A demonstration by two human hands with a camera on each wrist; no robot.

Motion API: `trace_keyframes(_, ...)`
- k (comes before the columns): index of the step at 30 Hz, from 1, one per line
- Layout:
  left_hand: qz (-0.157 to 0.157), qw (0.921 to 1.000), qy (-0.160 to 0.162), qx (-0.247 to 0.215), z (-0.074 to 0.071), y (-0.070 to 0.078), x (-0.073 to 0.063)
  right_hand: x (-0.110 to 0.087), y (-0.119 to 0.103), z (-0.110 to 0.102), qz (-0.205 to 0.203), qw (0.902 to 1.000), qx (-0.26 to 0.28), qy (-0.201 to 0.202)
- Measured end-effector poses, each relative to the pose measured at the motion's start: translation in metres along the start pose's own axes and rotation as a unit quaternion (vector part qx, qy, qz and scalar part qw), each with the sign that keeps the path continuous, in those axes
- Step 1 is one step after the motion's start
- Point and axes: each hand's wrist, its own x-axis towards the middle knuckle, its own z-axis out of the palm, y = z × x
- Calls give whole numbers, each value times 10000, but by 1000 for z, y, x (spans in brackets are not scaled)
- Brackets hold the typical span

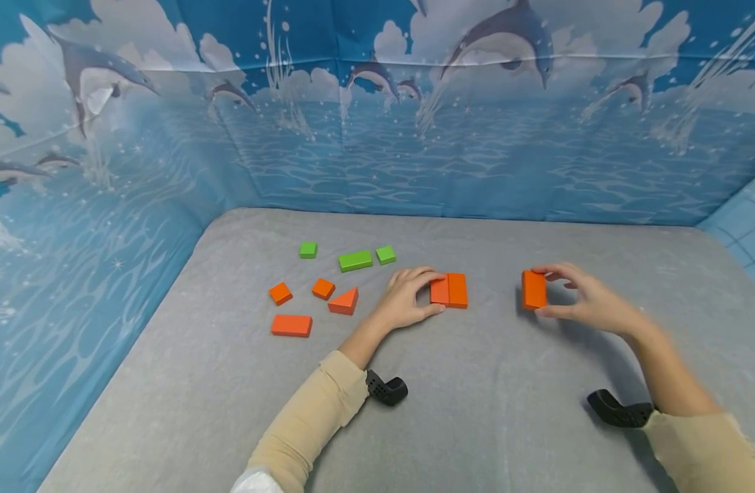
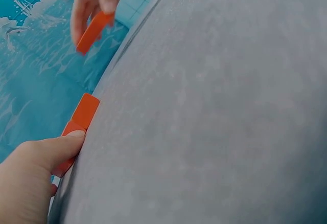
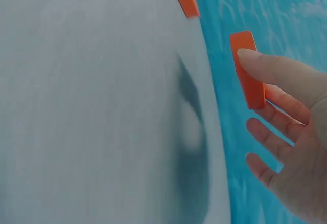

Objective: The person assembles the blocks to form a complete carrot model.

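On the grey cloth two orange blocks lie side by side and touch. My left hand (image 1: pixel 404 299) grips the left orange block (image 1: pixel 439 292) between thumb and fingers, while the right orange block (image 1: pixel 458 290) sits against its far side. Off to the right, my right hand (image 1: pixel 593 301) pinches an orange rectangular block (image 1: pixel 534 290) by its two ends, thumb at the near end. A shadow below shows this block raised off the cloth. In the right wrist view, the thumb presses on the held block (image 3: pixel 251 88), and the lower fingers are spread away from it.
Left of my left hand lie an orange triangular block (image 1: pixel 344 302), two small orange blocks (image 1: pixel 281 294) and an orange rectangular block (image 1: pixel 292 326). Behind them are a long green block (image 1: pixel 355 261) and two small green blocks (image 1: pixel 308 250). A dolphin-print curtain (image 1: pixel 377 171) hangs behind the table.
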Motion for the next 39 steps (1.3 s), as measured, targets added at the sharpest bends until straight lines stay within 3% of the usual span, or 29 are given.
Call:
trace_keyframes(6, 17, 10000, -9, -34, -1, 0, 0, 37, -10, 21, -49, 9991, 231, -352)
trace_keyframes(12, 44, 10000, -23, -23, -1, 0, 1, 54, -12, 38, -70, 9980, 275, -562)
trace_keyframes(21, 49, 10000, -52, -63, -3, 0, 1, 61, -15, 48, -257, 9971, 442, -571)
trace_keyframes(39, -8, 9999, -68, -117, -3, 2, 1, 61, -6, 55, -154, 9954, 777, -532)
